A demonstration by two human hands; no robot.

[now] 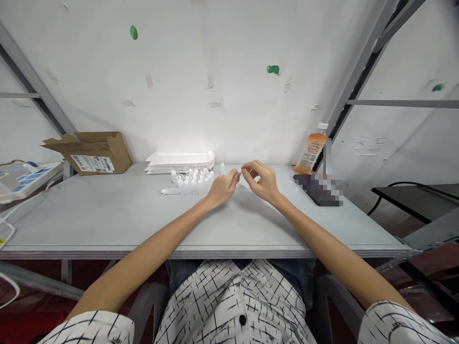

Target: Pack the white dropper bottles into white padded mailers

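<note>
Grey table [107, 210]: small white bottles [193, 185] beside left hand [224, 187].

Both bare forearms extend over the worktop [107, 220] from its front edge, hands [224, 187] nearly meeting above mid-worktop, fingers curled.

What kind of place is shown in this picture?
Probably a workshop or packing station: a plain grey table in a metal frame, an open cardboard box with a shipping-type label, and small white bottles in rows.
</note>
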